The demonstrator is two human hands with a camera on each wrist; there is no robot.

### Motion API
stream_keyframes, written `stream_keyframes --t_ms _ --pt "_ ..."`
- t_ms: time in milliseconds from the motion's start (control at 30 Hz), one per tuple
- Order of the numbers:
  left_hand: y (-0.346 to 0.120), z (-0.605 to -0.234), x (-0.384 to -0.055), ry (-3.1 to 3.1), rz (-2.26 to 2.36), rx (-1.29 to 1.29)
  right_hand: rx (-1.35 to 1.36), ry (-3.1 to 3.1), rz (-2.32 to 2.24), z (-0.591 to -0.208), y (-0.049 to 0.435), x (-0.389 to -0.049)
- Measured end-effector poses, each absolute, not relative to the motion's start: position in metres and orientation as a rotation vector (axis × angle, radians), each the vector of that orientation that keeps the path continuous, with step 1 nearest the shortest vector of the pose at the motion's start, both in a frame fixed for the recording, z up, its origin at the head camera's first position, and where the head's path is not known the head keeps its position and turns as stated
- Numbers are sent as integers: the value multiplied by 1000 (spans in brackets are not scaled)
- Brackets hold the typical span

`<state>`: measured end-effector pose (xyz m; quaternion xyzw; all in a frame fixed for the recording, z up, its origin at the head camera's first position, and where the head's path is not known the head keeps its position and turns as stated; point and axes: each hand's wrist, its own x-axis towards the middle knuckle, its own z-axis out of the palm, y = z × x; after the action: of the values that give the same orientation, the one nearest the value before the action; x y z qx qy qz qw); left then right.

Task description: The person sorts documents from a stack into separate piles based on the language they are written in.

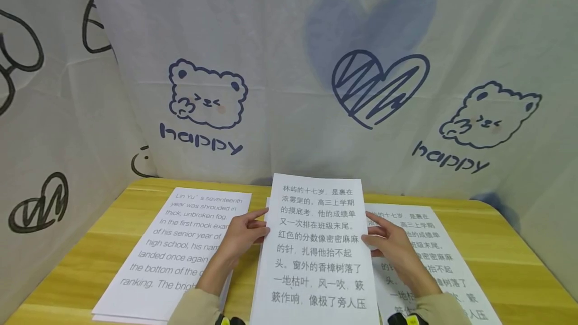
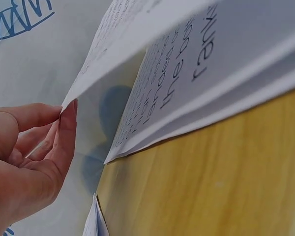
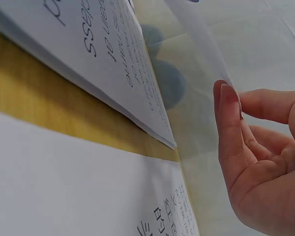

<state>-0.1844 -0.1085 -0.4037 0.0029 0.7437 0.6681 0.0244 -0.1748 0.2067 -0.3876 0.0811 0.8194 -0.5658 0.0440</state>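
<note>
A sheet of paper (image 1: 318, 245) printed with large Chinese text is held up in the middle of the head view. My left hand (image 1: 244, 237) pinches its left edge between thumb and fingers, and my right hand (image 1: 395, 245) pinches the right edge the same way. Both wrist views show the sheet raised off the table. Beneath it lies a paper stack (image 2: 182, 93) with English print, mostly hidden by the sheet in the head view. To the left is another English-text stack (image 1: 158, 265); to the right, Chinese-text paper (image 1: 433, 260), partly covered by my right hand and forearm.
All the paper lies on a yellow wood-grain table (image 1: 510, 245). Behind and beside the table hangs a pale cloth (image 1: 289, 114) with bear and heart drawings. Strips of table show between the paper groups.
</note>
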Motion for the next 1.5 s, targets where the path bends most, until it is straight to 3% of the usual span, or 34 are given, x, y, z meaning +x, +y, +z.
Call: stream_keyframes --t_ms 900,1500 --pt "-97 -403 -169 2060 2142 13 257 2421 -1708 -391 236 -165" --pt "2 -394 -186 2147 2101 -104 172 2483 -1508 -377 327 -194"
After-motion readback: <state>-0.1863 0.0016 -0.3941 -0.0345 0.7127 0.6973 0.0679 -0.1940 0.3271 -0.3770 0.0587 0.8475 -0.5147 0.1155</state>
